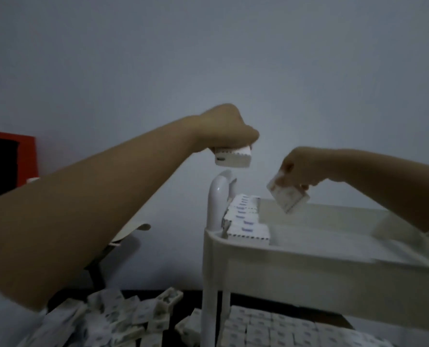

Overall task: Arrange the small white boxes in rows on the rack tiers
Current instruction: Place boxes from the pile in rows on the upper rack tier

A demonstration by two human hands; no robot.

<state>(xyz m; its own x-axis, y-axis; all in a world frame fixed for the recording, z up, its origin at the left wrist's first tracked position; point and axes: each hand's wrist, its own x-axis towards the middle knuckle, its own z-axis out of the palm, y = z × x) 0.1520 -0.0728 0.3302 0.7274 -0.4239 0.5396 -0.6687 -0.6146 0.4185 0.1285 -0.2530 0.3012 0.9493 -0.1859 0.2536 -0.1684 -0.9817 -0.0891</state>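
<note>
A small white box, the first box (233,159), was held by the left hand (223,128) above the rounded post (217,196) at the left end of the rack (283,266). Its long axis was kept roughly level, running left to right across the view, with its printed side turned toward the camera. The left fingers (246,140) were curled down over its top and closed round it; the box was hung just beneath them, apart from the post.

A second box (288,197) was gripped by the right hand (301,164) over the top tier (333,236). This box was tilted, its long axis slanted down to the right, and one corner was pointed down toward the tier without touching it. The right fingers (286,171) were bent and pinched on its upper edge.

A row of boxes (246,221) was set upright at the left end of the top tier, lined up from front to back beside the post. More rows (283,329) were laid flat on the lower tier. Loose boxes (123,316) were heaped left of the rack on a dark surface. A red object (10,159) was seen at the far left against the wall.
</note>
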